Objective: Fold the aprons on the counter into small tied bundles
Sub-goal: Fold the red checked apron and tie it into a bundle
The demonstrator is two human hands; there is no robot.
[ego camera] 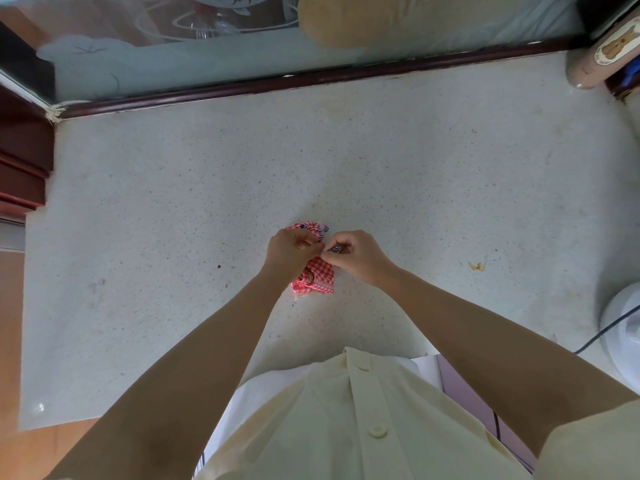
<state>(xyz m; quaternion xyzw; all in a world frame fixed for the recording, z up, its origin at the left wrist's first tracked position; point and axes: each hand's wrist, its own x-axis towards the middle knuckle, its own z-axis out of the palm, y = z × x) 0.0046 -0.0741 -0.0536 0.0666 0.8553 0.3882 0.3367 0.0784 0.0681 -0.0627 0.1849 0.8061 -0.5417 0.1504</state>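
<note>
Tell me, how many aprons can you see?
1. The red checked apron lies bundled on the counter, held by the left hand and the right hand. Others may be out of view.

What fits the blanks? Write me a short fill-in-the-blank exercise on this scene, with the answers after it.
1. The bundled apron is checked white and ____.
2. The left hand grips the apron, which rests on the pale speckled ____.
3. The right hand pinches a dark-and-white ____ tie.

Missing words: red; counter; striped.
</note>
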